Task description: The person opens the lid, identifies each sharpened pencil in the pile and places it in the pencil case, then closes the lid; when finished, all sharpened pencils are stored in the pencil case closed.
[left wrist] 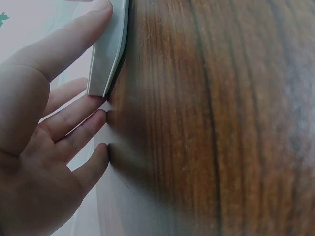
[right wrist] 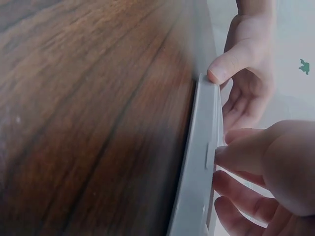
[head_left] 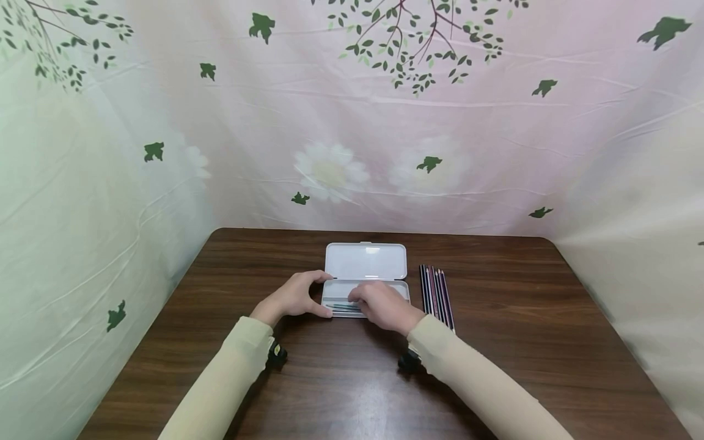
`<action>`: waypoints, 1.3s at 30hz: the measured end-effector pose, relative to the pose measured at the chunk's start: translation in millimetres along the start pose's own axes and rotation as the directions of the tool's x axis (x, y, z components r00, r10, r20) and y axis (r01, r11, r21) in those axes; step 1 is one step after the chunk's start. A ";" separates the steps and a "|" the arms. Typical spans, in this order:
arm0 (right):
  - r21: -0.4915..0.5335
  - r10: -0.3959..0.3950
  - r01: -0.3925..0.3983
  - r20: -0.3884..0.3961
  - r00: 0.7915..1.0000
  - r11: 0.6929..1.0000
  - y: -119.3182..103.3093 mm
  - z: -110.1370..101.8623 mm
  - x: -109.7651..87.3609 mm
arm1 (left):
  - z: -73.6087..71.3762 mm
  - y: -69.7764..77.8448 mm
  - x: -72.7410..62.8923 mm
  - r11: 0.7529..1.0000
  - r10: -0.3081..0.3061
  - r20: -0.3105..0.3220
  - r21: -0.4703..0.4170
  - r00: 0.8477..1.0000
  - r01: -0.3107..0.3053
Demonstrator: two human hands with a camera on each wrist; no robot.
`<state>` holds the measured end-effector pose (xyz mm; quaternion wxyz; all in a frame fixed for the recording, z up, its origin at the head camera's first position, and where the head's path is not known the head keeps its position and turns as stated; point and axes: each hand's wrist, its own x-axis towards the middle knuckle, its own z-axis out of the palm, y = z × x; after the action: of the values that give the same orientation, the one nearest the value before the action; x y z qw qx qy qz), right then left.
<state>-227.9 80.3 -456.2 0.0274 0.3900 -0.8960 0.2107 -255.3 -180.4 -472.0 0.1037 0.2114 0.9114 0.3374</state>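
A white pencil case [head_left: 365, 261] lies with its lid folded back on the table. Inside its tray, toward the front left, are thin dark sticks like pencils [head_left: 342, 308]. My left hand [head_left: 297, 294] brackets the left end of the case, thumb on the front corner and fingers around the side and back; the left wrist view shows the thumb [left wrist: 81, 32] against the case. Reaching over the front wall, my right hand [head_left: 382, 304] has bent fingers down in the tray. In the right wrist view its fingertips [right wrist: 224, 182] go behind the rim; I cannot tell whether they pinch a pencil.
Several dark pencils [head_left: 437, 293] lie side by side to the right of the case, partly behind my right wrist. The brown wooden table [head_left: 352, 379] meets a printed cloth [head_left: 352, 122] at the back and both sides.
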 end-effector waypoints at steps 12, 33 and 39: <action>0.015 0.073 -0.073 -0.058 0.996 0.997 18.9 -18.4 -24.3 | 0.3 2.6 -1.3 1.000 -0.019 0.004 -0.009 1.000 0.019; 0.016 0.187 -0.187 -0.162 0.969 0.982 71.2 -55.5 -94.3 | 1.3 1.0 -0.5 1.000 -0.022 0.011 0.004 1.000 0.022; 0.018 0.258 -0.258 -0.167 0.952 0.966 85.9 -59.1 -114.4 | 0.6 2.2 0.0 1.000 -0.019 0.015 -0.001 1.000 0.019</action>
<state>-216.3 234.6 -457.5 0.0760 0.2504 -0.9342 0.2426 -254.4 -178.6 -471.0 0.1140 0.2054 0.9123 0.3354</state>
